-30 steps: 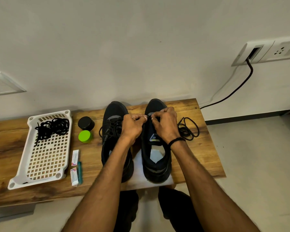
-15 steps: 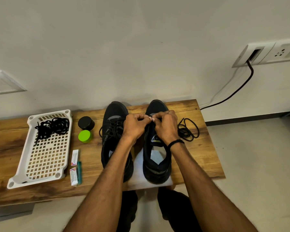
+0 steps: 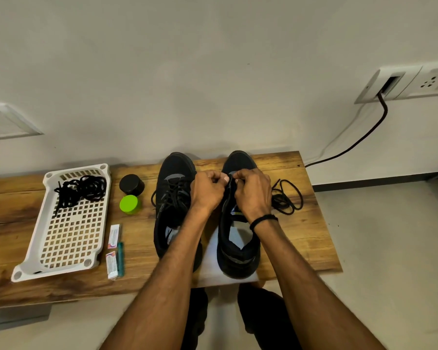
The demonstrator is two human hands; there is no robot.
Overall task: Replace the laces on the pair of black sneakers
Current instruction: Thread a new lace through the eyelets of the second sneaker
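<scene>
Threading at the toe end of the right sneaker [image 3: 238, 258] was the step in hand, as we read it. Left grip [image 3: 208, 190] and right grip [image 3: 253, 194] were both closed, fingers curled, with thumbs and forefingers pinched together over the front eyelets. Fingertips hid the contact itself. Best read was that both pinched the lace [image 3: 280, 199], whose slack lay looped on the desk [image 3: 311, 238] just right of that shoe.

Status: left sneaker [image 3: 175, 198] was laced. The right one showed a bare tongue and no crossings below our hands, so roughly halfway at most.

To do it well:
- pinch close to the lace tip so it can't buckle
- hold the eyelet flap steady with the other grip and feed straight through
- even out both ends before the first cross
- keep the lace flat, with no twist
- watch that the slack loops don't snag as they pull in

Pose: both forearms came in from the near edge and converged on the toe end. Knuckles were up, backs of the hands toward the camera, wrists bent slightly down. Our left forearm passed over the left sneaker's heel. A black band [image 3: 263, 220] sat on the right wrist.

A bundle of laces [image 3: 80, 189] sat in the white basket [image 3: 36, 238], well to the left.
</scene>
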